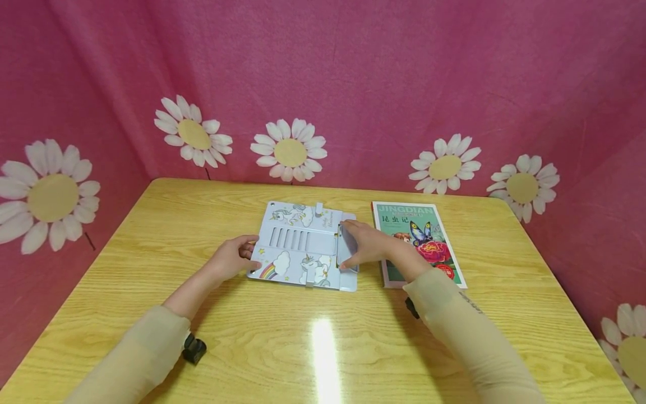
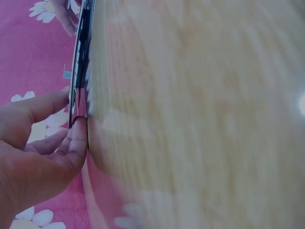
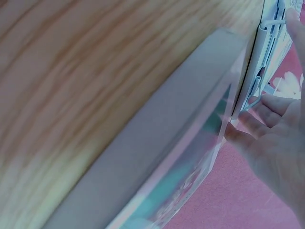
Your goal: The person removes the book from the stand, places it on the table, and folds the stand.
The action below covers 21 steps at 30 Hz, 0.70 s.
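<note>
A pale lilac book stand [image 1: 295,241] printed with unicorns, clouds and a rainbow lies folded flat on the table, a row of slots across its middle. My left hand [image 1: 233,259] pinches its left edge, thumb on top and fingers underneath, as the left wrist view shows with the same hand [image 2: 43,148]. At the opposite end, my right hand [image 1: 370,244] spans the small hinged ledge, gripping it between thumb and fingers. The right wrist view has this hand [image 3: 281,124] at the stand's wire hooks [image 3: 274,22], fingertips close beside the book's edge.
Right of the stand lies a thick book [image 1: 421,224] with a butterfly and red flower on its cover, partly under my right forearm. The wooden table [image 1: 252,348] meets a pink daisy-print cloth [image 1: 353,84] behind and at both sides.
</note>
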Motion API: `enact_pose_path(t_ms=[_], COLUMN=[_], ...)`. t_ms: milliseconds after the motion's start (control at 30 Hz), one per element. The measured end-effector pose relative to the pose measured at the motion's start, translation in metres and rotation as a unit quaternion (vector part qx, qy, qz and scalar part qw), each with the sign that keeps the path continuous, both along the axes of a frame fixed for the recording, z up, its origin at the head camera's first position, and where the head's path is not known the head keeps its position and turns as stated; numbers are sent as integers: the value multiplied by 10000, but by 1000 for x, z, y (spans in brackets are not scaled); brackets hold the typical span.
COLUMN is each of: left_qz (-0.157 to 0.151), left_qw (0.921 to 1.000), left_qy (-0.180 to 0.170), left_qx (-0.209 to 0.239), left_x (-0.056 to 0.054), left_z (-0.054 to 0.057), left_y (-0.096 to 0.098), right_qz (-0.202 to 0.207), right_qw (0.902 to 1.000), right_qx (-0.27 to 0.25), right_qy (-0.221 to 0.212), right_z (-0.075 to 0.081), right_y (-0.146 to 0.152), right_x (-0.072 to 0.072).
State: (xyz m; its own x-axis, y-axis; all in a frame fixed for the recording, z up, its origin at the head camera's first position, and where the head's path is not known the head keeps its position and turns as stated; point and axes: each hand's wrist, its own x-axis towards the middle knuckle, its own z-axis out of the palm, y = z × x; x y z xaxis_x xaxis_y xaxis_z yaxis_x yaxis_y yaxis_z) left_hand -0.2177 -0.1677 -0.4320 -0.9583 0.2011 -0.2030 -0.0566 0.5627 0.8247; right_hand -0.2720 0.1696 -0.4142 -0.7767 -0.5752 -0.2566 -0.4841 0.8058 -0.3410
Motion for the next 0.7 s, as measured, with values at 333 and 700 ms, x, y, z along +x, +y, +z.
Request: enact_pose_path(t_ms=[333,700], left_qz=[-39,107], left_qw=[10000,9999], left_qy=[-3,-56], left_qx=[33,14], left_x=[-1,0], left_z=[0,2], left_y=[0,2], right_qz=[19,-71], right_qw=[9998,9996], right_qx=[192,281], right_qy=[68,-35], right_z=[-1,-2], right_y=[-2,-5], right_x=[-2,-2])
